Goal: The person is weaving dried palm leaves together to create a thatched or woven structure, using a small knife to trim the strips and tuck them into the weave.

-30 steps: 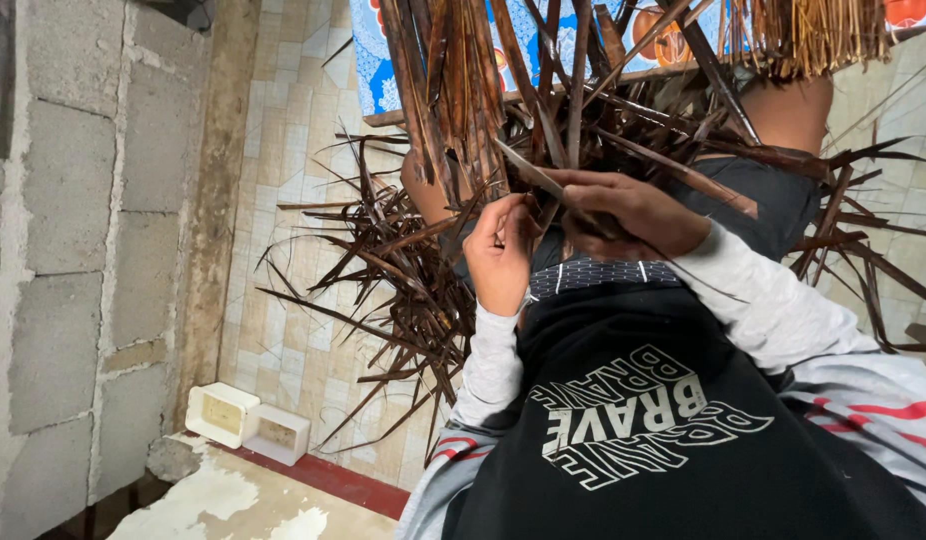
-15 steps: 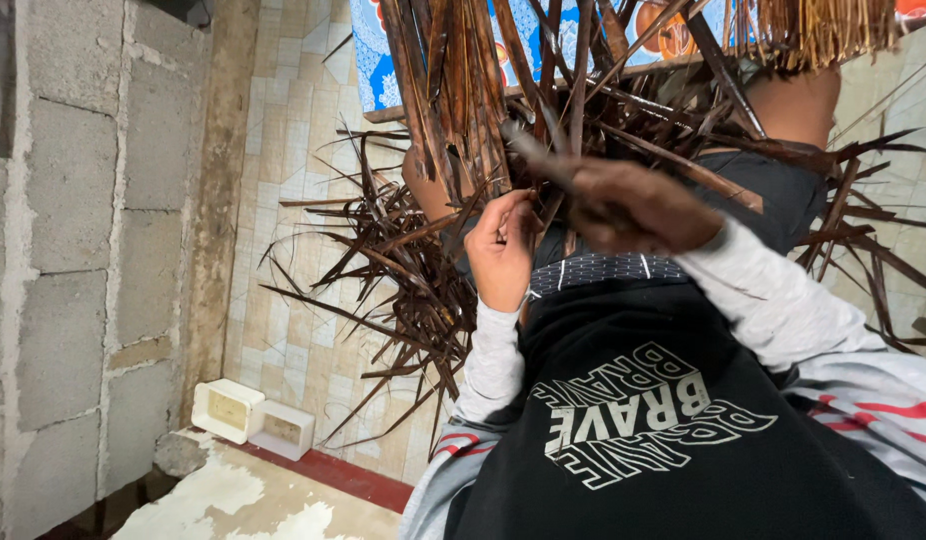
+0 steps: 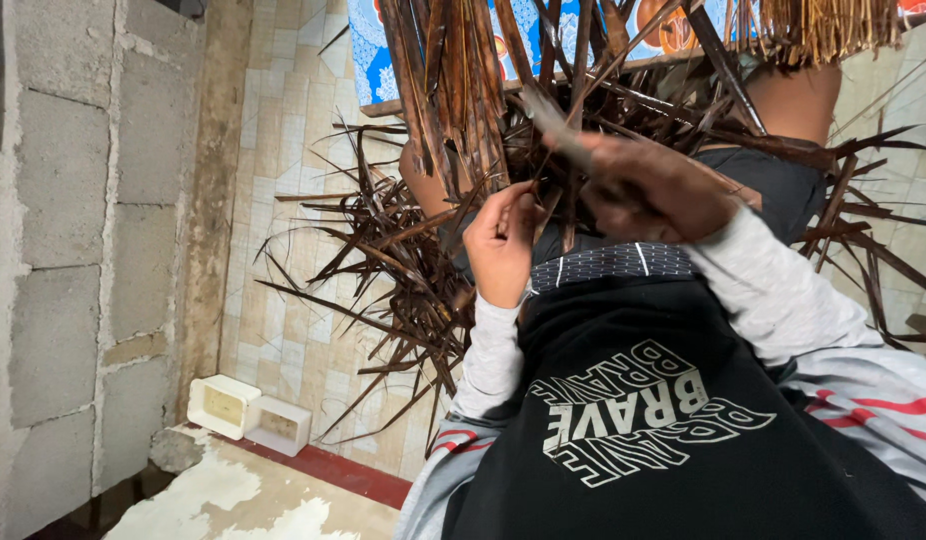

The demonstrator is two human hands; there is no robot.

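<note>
Your left hand (image 3: 503,245) is closed around a few dark brown leaf strips (image 3: 453,110), pinching them between the thumb and the curled fingers just where they come out of the woven mass. Your right hand (image 3: 653,190) is blurred; it seems to grip one single strip (image 3: 548,115) that goes up and away from the fist, but I cannot tell how tight this grip is.

The work itself, a tangle of dried palm strips (image 3: 383,250), sits just beyond both hands and rests over your lap, with many loose ends going out to the side of the left hand and also past the right wrist. Behind it there is a blue patterned cloth (image 3: 368,45), and lower down, well apart from your hands, two small white boxes (image 3: 248,410) stand against the tiled wall (image 3: 283,150).

I judge that you are in the weaving step: one hand keeps the finished crossing fixed, the other leads the working strip. The next move, I think, needs the left pinch to stay firm near the crossing, while the single strip is passed close beside the left thumb and pulled snug, not too hard, because such dry strips can split.
</note>
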